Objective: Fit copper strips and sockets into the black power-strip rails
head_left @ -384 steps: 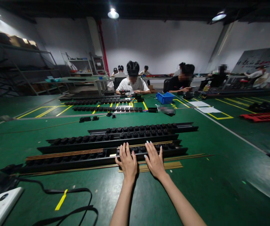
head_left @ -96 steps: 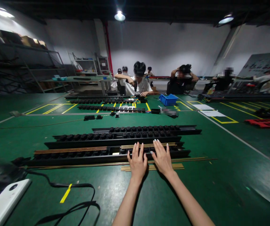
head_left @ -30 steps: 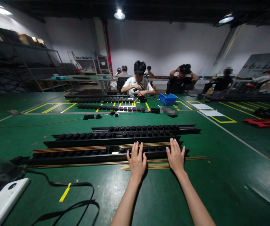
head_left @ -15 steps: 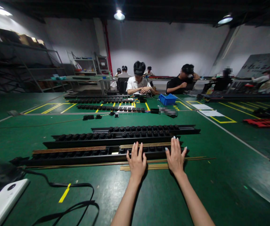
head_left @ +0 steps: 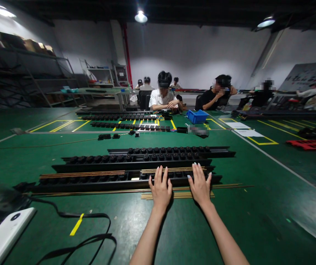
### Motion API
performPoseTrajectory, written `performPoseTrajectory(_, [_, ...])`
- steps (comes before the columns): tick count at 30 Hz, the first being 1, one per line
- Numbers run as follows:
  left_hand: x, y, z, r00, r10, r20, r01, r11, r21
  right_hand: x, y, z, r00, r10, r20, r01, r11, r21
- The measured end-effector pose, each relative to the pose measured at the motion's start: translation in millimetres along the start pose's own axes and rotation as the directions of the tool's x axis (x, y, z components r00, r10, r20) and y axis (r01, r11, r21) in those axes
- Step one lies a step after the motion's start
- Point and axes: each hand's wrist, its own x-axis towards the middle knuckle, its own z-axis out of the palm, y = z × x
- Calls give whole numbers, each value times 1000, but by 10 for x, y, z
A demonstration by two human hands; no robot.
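Observation:
My left hand (head_left: 160,187) lies with spread fingers over the nearest black rail (head_left: 91,187), its fingertips at thin brass rods (head_left: 149,171) along the rail's top. To its right, my right hand (head_left: 200,184) rests on the same rail, fingers apart, fingertips at the right part of those rods. Copper-coloured rods (head_left: 83,174) lie on the rail's left half. In front of the rail, a bundle of short brass rods (head_left: 147,196) passes beneath both hands, beside long thin rods (head_left: 229,186). Two more black rails with round black parts (head_left: 97,159) stand behind.
A white phone-like device (head_left: 11,235), a black strap (head_left: 83,241) and yellow tape (head_left: 77,224) lie at the near left. Further back are a blue bin (head_left: 197,116), white papers (head_left: 240,127) and a red rack (head_left: 309,145). Several people sit beyond the table.
My right hand has moved left along the rail, nearer my left hand, uncovering the right ends of the short brass rods. My left hand has stayed nearly in place.

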Motion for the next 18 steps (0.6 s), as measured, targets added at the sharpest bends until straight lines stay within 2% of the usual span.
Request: performPoseTrajectory(18, [-2,-2,11,1000,0,-2,0,1000,7,-13,-197,1,995,-96,33,94,995,39])
